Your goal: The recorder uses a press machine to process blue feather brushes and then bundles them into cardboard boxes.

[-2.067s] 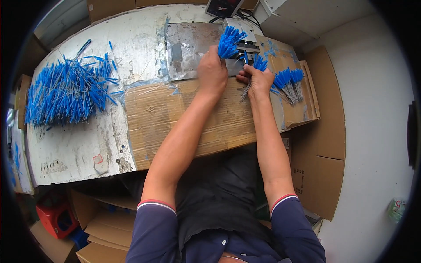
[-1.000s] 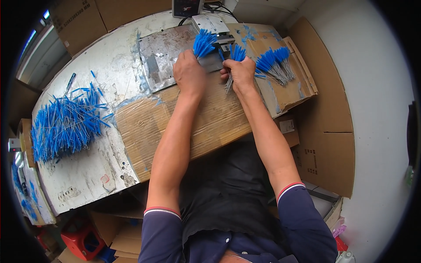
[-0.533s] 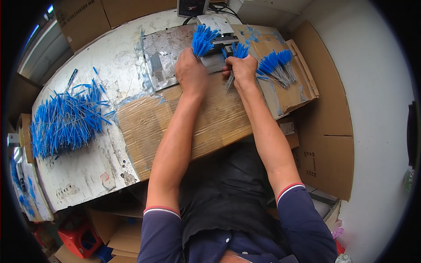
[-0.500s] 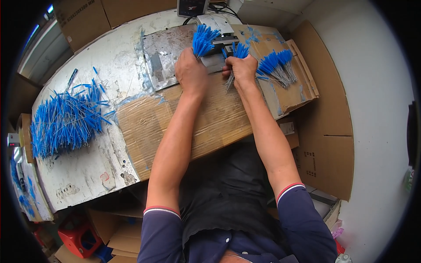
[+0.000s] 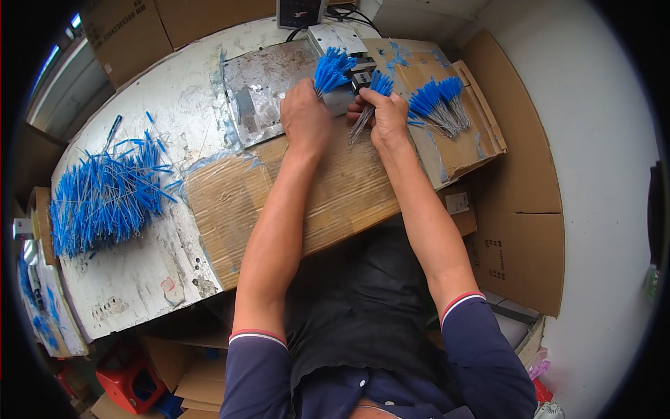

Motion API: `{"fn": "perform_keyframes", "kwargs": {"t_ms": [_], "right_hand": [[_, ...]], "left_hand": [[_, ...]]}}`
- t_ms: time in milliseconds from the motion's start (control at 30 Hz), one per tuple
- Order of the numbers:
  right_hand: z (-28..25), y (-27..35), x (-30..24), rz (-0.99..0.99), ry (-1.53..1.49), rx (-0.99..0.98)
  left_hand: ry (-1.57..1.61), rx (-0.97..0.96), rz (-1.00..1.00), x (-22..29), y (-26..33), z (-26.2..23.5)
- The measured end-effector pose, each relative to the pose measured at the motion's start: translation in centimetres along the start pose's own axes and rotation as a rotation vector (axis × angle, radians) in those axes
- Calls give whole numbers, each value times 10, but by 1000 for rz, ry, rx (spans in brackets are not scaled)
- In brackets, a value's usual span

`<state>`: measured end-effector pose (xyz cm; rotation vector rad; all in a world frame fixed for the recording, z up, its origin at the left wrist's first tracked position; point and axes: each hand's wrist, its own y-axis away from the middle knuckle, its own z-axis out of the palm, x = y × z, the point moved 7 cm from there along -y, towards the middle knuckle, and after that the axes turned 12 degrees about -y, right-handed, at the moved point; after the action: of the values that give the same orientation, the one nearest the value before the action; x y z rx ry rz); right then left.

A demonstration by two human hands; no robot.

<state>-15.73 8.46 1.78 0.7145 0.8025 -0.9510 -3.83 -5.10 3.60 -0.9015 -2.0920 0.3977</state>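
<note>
Standing behind the white table [image 5: 150,279] in the head view, brown cartons [image 5: 129,38] turn their outer walls this way, contents hidden. Under the table, lower left, a cardboard box [image 5: 209,380] sits near a red stool [image 5: 125,380]; its contents cannot be made out clearly. Left hand [image 5: 305,119]: closed, back of hand up, fingers wrapped around the wire stems of a thick bunch of blue-tipped wires [image 5: 333,71], tips fanning out above the fist; the fingertips are largely hidden. Right hand [image 5: 388,117]: partly closed, thumb and fingers gripping a smaller bunch [image 5: 380,84], blue ends up, bare wire ends slanting out below. Both bunches are near a black block [image 5: 361,75] at the right end of the metal plate [image 5: 269,87]; contact with the block cannot be told. Loose pile [image 5: 105,199] of the same wires, tangled, on the table at far left. Sorted bunches [image 5: 438,101], blue ends away from the person, lie fanned on the cardboard [image 5: 474,148] just right of the right hand.
</note>
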Motion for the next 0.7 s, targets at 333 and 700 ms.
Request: {"fn": "perform_keyframes", "kwargs": {"t_ms": [333,700], "right_hand": [[11,13,-38,-378,14,-127],[-6,15,3,-142,32,-150]], "left_hand": [[14,0,8,-2,1,2],[-29,-2,83,9,2,-1]]}}
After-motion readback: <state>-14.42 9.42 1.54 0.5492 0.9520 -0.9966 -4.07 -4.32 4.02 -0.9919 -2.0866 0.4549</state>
